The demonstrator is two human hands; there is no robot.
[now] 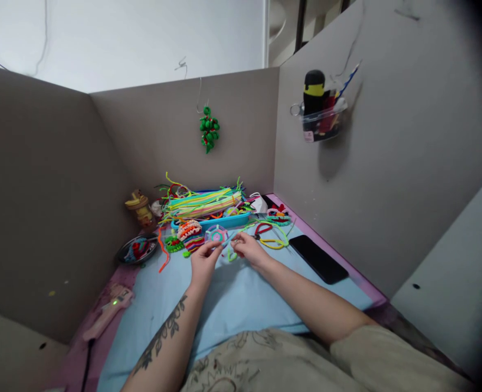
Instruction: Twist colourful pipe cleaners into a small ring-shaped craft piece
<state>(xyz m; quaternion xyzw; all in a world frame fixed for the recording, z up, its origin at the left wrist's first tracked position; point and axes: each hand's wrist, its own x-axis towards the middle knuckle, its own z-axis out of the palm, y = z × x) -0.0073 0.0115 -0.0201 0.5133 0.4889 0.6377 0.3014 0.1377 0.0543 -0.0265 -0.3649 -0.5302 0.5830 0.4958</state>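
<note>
My left hand (pixel 205 258) and my right hand (pixel 249 250) are close together above the light-blue cloth (pixel 232 299). Between their pinched fingertips runs a short light-blue pipe cleaner (pixel 228 238), partly hidden by the fingers. Just below the fingertips is a small bent green pipe cleaner piece (pixel 232 255). Right behind my hands lies a round pink and teal disc (pixel 215 234). Pliers with red and yellow handles (pixel 271 242) rest to the right of my right hand. Left of my left hand are a striped multicoloured pipe cleaner piece (pixel 192 244) and an orange pipe cleaner (pixel 164 250).
Bundled pipe cleaners (pixel 203 202) fill a blue tray (pixel 236 220) at the back. A black phone (pixel 318 258) lies right; a pink glue gun (pixel 109 314) and dark bowl (pixel 122 253) sit left. Grey panels (pixel 183 130) enclose the table. A clear container (pixel 324 122) hangs on the right panel.
</note>
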